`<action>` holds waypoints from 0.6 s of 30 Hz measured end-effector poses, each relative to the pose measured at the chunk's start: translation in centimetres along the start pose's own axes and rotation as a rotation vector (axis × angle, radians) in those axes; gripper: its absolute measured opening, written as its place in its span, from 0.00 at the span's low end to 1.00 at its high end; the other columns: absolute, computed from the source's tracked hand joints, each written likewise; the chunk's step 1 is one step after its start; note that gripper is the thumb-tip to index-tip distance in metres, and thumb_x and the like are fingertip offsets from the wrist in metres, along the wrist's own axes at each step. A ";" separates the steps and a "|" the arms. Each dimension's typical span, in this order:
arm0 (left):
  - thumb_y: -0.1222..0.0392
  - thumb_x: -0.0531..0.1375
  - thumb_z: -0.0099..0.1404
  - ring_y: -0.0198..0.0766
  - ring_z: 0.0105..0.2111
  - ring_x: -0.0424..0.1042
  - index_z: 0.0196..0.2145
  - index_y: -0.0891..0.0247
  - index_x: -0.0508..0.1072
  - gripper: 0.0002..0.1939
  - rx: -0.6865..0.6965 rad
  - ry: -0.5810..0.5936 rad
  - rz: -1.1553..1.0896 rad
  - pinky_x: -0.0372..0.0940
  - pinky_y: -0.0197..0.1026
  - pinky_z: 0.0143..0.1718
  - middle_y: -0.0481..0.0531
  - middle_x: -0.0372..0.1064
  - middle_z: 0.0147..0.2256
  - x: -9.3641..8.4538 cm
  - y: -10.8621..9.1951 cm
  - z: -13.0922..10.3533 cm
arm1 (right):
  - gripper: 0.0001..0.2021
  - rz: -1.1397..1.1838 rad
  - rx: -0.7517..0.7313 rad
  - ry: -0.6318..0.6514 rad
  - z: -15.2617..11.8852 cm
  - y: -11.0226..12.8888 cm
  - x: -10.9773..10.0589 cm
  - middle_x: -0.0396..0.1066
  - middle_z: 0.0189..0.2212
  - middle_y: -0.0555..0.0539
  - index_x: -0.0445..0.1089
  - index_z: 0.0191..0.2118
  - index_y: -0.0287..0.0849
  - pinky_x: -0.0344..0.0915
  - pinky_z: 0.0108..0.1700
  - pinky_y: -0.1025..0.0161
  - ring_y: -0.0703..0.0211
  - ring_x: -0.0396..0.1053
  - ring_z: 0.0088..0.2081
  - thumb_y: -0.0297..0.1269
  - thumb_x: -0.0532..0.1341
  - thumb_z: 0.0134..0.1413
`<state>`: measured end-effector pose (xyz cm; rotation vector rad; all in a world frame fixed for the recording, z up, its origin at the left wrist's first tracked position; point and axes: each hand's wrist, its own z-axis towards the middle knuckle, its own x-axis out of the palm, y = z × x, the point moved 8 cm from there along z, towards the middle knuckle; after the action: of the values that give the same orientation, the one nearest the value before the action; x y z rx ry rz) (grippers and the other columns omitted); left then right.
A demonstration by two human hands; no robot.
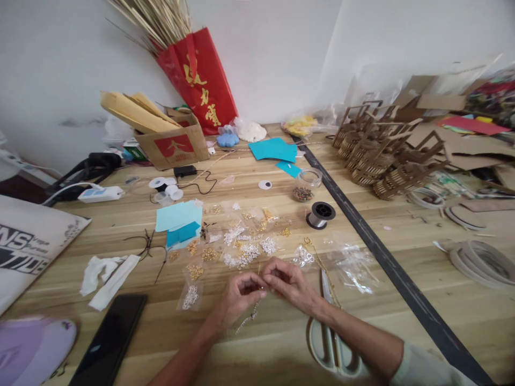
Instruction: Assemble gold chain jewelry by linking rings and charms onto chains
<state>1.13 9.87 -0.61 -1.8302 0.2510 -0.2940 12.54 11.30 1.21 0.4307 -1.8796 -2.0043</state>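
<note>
My left hand [241, 295] and my right hand [290, 285] meet fingertip to fingertip just above the table, both closed in a pinch. From the left fingertips hangs a short beaded strand [248, 319], pale and thin. Whatever the right fingertips hold is too small to make out. Scissors with white handles [332, 348] lie partly under my right forearm, a gold chain [322, 262] beside the blades. Just beyond the hands are silver-white beads [243, 256], gold beads [208, 254] and a small bag of silver rings [190, 297].
A wire spool [321, 215] and a jar of beads [303, 193] stand farther back. Clear plastic bags [354, 265] lie right. A black phone [110, 340] is at front left. Bamboo baskets [386, 155] crowd the back right, beyond a dark strip [374, 246]. A red bag [201, 80] leans on the wall.
</note>
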 end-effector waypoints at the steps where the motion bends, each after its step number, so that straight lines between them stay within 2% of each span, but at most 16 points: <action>1: 0.54 0.68 0.52 0.35 0.26 0.66 0.27 0.65 0.76 0.11 0.002 0.000 0.006 0.60 0.36 0.30 0.50 0.70 0.24 0.1 0.0 0.0 | 0.15 0.007 -0.002 0.002 0.0 0.0 0.0 0.59 0.22 0.54 0.66 0.30 0.39 0.51 0.24 0.68 0.67 0.54 0.23 0.47 0.60 0.59; 5: 0.52 0.65 0.56 0.32 0.23 0.62 0.26 0.65 0.75 0.13 0.007 0.011 0.016 0.57 0.35 0.26 0.48 0.67 0.23 0.1 -0.1 0.0 | 0.16 0.083 0.025 0.016 -0.1 0.0 0.2 0.62 0.22 0.53 0.66 0.31 0.39 0.54 0.23 0.69 0.67 0.57 0.22 0.48 0.61 0.58; 11: 0.51 0.64 0.58 0.33 0.25 0.63 0.28 0.66 0.73 0.14 -0.001 0.069 0.008 0.59 0.35 0.27 0.49 0.66 0.24 0.1 0.1 -0.1 | 0.16 0.204 0.064 0.069 0.0 -0.2 0.5 0.68 0.26 0.49 0.66 0.31 0.39 0.61 0.26 0.69 0.65 0.65 0.27 0.49 0.61 0.58; 18: 0.52 0.63 0.58 0.34 0.26 0.64 0.28 0.65 0.72 0.13 -0.007 0.124 -0.040 0.60 0.35 0.28 0.50 0.68 0.27 0.4 0.4 -0.1 | 0.15 0.225 0.063 0.096 0.0 -0.6 0.5 0.69 0.23 0.50 0.67 0.32 0.39 0.63 0.26 0.69 0.65 0.67 0.26 0.48 0.61 0.58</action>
<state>1.44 9.59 -0.98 -1.8275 0.3023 -0.4359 12.04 11.12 0.64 0.3101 -1.8465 -1.7528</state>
